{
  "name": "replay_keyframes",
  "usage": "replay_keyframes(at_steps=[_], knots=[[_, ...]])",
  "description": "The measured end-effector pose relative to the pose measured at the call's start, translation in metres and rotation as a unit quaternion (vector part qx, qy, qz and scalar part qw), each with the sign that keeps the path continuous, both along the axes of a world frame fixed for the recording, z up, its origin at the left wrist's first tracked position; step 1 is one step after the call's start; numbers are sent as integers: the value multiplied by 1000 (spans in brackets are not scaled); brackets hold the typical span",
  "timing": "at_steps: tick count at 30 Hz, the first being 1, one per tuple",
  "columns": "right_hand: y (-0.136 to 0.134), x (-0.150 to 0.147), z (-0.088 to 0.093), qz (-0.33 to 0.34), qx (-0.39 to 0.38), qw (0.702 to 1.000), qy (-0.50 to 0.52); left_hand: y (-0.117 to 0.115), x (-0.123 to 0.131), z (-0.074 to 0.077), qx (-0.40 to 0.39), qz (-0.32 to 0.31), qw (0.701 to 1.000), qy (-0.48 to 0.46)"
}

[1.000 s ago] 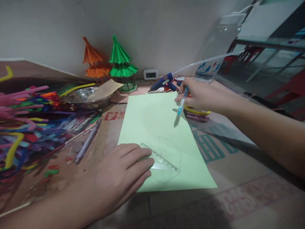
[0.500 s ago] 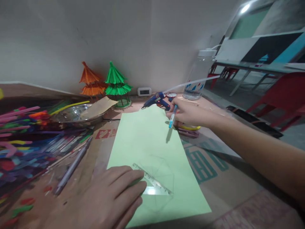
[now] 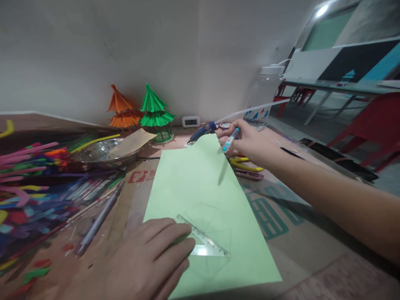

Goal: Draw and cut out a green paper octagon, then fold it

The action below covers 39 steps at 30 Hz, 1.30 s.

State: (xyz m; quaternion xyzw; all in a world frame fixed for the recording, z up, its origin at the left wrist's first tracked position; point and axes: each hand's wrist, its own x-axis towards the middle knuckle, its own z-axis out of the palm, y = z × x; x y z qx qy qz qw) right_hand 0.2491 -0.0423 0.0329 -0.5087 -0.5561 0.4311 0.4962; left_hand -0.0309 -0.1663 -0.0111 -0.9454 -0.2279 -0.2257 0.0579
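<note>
My left hand [image 3: 156, 254] lies flat, fingers stretched out, on a sheet of light green paper [image 3: 187, 179]. Its fingertips rest over one end of a clear triangular ruler [image 3: 209, 243]. Faint pencil lines forming a many-sided figure with spokes surround the ruler. At the paper's far right corner, my right hand [image 3: 242, 135] is closed around a pen with a light blue tip [image 3: 230, 141], which points down toward me above the sheet. Just past that hand is a blue glue gun [image 3: 201, 132], partly covered by the curled far edge of the paper.
Left are a metal bowl [image 3: 93, 151], a purple pen [image 3: 100, 218] and colourful craft pieces [image 3: 25, 200]. Orange [image 3: 120, 106] and green [image 3: 156, 108] tiered models stand by the wall near a small digital clock [image 3: 190, 121]. A water bottle [image 3: 261, 91] and yellow-handled tool [image 3: 242, 159] are right.
My right hand has shifted slightly right and up with the pen, uncovering more of the yellow handles. The view has moved slightly; my left hand stays on the ruler.
</note>
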Motion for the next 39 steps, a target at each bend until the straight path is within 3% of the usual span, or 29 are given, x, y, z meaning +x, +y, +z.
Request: replay_keyframes(at_steps=[4, 12, 14, 16, 18, 21, 25, 28, 33, 39], knots=[[4, 5, -6, 5, -32, 998, -62, 2, 1, 3, 30, -2, 1000, -4], [3, 10, -8, 33, 52, 988, -145, 5, -2, -2, 41, -1, 999, -12], [-1, 10, -3, 57, 50, 966, -248, 2, -3, -3, 30, 5, 999, -14], [-4, 11, 1, 78, 62, 924, -369, -1, -4, -2, 11, 14, 1000, -10], [-5, 14, 1, 88, 90, 896, -425, -5, -4, 1, -9, 21, 1000, -4], [-3, 16, -8, 88, 130, 904, -397, -8, -3, 5, -37, 13, 999, 13], [2, 10, -30, 102, 171, 934, -297, -10, -3, 7, -95, -57, 993, 45], [9, 3, -46, 113, 181, 949, -232, -10, -4, 7, -114, -72, 990, 47], [17, -2, -60, 113, 191, 958, -180, -3, -8, 1, -51, -57, 996, 47], [12, -1, -57, 91, 190, 964, -161, -6, -6, -7, -26, -32, 999, 20]])
